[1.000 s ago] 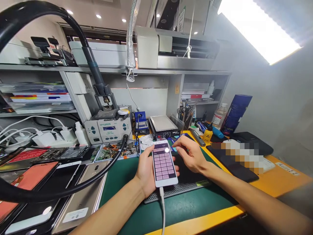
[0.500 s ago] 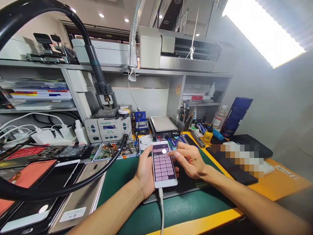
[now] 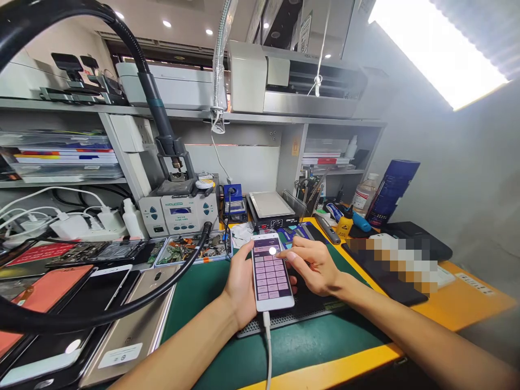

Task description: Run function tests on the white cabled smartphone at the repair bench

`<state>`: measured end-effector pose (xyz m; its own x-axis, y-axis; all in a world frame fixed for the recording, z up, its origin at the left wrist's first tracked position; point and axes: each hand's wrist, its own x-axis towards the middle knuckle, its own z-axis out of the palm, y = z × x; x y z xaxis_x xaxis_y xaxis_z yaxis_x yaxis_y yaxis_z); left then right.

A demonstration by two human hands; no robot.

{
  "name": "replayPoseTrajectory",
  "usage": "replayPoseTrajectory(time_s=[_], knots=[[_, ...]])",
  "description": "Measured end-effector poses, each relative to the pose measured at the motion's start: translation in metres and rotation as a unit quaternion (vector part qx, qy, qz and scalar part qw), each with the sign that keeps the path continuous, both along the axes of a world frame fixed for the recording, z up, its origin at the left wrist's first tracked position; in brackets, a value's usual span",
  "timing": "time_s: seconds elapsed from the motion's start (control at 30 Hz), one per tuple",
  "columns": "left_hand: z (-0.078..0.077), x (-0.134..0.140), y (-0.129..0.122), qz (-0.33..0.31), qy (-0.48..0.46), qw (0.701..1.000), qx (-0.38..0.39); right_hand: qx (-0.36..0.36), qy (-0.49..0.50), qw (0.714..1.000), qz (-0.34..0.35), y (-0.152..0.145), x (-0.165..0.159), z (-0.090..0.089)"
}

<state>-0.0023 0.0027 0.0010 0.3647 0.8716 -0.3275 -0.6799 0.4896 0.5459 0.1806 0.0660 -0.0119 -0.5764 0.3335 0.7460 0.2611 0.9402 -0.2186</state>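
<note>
A white smartphone [image 3: 273, 273] rests in my left hand [image 3: 239, 281], whose thumb lies along one edge while fingertips wrap the far edge. Its lit screen shows a grid of pinkish buttons and a round light reflection near the top. A white charging cable [image 3: 268, 336] is plugged into its bottom end and runs down out of view. My right hand [image 3: 314, 265] is at the phone's right side with nothing in it. Its index finger is stretched out, the tip on or just over the upper right of the screen; contact is hard to tell. The other fingers are curled.
Below the phone is a black perforated mat [image 3: 312, 306] on a green work mat [image 3: 203, 330]. Several phones, including a gold one [image 3: 134, 319], lie left under a black hose [image 3: 122, 314]. Behind stand a rework station [image 3: 181, 208], a parts tray [image 3: 195, 249] and a yellow bottle [image 3: 345, 225].
The hands and phone keep nearly the same pose. The whole view has shifted very slightly; the index finger remains at the upper right of the screen.
</note>
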Motion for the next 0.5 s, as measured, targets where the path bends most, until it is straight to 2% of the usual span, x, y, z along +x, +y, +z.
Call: replayPoseTrajectory(time_s=[0.2,0.5], knots=[[0.0012,0.0008,-0.0003,0.007,-0.009,1.000,-0.009,-0.001,-0.027,1.000,-0.006,0.0004,-0.0002,-0.0003],[-0.0022,-0.0005,0.0004,-0.008,0.003,1.000,0.010,0.004,0.002,1.000,-0.003,0.0009,0.0012,-0.0007]])
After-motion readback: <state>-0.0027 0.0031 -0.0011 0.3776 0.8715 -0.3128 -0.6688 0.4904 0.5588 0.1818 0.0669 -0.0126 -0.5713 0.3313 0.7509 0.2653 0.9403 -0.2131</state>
